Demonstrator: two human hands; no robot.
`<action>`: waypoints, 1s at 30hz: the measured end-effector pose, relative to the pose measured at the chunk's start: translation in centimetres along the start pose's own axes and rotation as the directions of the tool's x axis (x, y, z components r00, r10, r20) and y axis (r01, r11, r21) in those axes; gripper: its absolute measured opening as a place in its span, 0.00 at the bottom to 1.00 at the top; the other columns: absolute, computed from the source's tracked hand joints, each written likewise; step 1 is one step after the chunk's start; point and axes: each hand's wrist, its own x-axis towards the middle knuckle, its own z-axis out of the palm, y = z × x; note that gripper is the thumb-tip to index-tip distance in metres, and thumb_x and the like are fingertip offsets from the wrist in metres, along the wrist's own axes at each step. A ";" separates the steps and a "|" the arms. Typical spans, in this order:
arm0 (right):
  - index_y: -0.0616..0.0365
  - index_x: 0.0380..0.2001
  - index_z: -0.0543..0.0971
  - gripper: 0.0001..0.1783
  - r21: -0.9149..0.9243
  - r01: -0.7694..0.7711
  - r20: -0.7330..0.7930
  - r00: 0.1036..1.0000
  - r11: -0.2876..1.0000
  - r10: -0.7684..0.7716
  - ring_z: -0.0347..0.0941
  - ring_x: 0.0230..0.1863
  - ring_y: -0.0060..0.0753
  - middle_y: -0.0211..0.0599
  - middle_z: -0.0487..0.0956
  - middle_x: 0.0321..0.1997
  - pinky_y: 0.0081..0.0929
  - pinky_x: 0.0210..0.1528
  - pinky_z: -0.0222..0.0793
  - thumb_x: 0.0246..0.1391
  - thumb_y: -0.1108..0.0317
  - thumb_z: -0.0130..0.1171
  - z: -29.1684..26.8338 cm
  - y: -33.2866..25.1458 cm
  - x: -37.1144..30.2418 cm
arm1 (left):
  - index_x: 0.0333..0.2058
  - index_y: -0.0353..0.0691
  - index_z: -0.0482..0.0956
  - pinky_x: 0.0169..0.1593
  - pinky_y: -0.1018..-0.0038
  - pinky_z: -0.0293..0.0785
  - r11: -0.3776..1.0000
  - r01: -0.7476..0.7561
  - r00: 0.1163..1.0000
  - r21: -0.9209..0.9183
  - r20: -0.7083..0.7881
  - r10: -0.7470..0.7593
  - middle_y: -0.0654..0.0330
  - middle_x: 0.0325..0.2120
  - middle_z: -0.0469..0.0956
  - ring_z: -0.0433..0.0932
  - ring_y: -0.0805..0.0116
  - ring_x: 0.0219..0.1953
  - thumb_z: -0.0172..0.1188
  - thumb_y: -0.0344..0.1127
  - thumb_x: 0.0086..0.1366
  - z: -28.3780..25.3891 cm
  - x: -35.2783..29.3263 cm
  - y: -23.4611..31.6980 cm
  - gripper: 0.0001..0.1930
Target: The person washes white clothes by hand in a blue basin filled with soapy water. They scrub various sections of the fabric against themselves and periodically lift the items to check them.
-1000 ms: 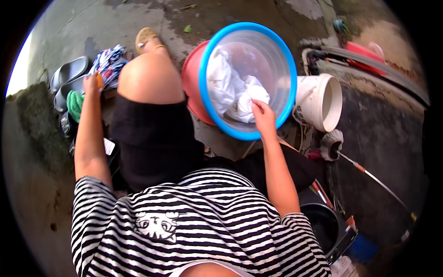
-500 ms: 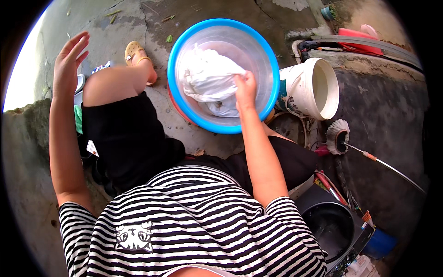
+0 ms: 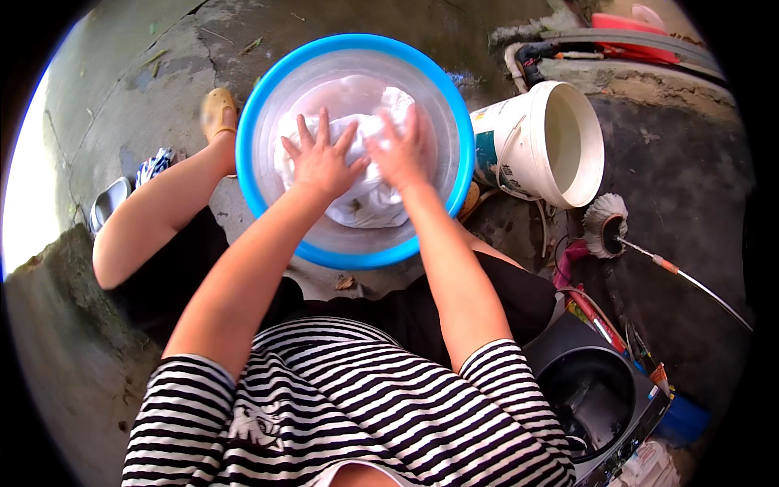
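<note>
My left hand (image 3: 323, 165) is palm down with its fingers fanned apart over the bunched white cloth (image 3: 369, 203), gripping nothing. My right hand (image 3: 398, 154) is beside it, fingers also apart and blurred; I cannot tell how firmly either palm meets the fabric. The cloth lies in a heap inside the round translucent plastic basin with the thick blue rim (image 3: 250, 154), which is between my legs, and a small dark mark (image 3: 355, 204) shows on its near part.

To handle this well, I would set the heels of both palms on the heap and press evenly straight down, so the basin does not tip toward one side. Spread fingers suit pressing; for rubbing I would need to gather a fold in each hand and work one against the other, giving the marked part extra turns. I should keep the loose edges within the rim and turn the heap so its underside gets the same attention. My right elbow wants care too: the white plastic bucket (image 3: 531, 174) lies tilted just beside the basin, and a wide swing could knock it.
</note>
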 end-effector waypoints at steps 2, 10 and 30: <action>0.33 0.56 0.63 0.28 -0.110 0.021 0.175 0.985 0.994 -0.001 0.38 0.66 0.57 0.44 0.44 0.66 0.48 0.63 0.42 0.50 0.48 0.49 1.0 -1.9 -2.3 | 0.58 0.61 0.58 0.54 0.34 0.41 0.986 -0.064 0.995 0.152 0.083 0.052 0.50 0.62 0.45 0.38 0.40 0.63 0.50 0.57 0.54 1.5 0.2 -0.7 0.32; 0.44 0.35 0.76 0.12 0.071 0.105 0.237 0.964 0.992 -0.119 0.69 0.43 0.47 0.40 0.73 0.41 0.44 0.36 0.69 0.45 0.57 0.51 4.2 0.7 4.7 | 0.35 0.44 0.75 0.39 0.54 0.68 0.969 -0.228 0.961 0.093 0.181 0.209 0.52 0.42 0.72 0.70 0.52 0.44 0.46 0.48 0.59 4.2 6.7 -2.4 0.16; 0.48 0.50 0.67 0.30 0.117 -0.131 0.146 0.983 0.984 0.113 0.58 0.54 0.53 0.49 0.62 0.55 0.55 0.53 0.51 0.44 0.47 0.56 -5.5 -0.9 -0.8 | 0.51 0.57 0.68 0.54 0.37 0.42 0.968 -0.235 0.964 0.088 -0.103 0.244 0.47 0.58 0.54 0.50 0.46 0.60 0.53 0.58 0.51 -1.3 3.7 -1.9 0.29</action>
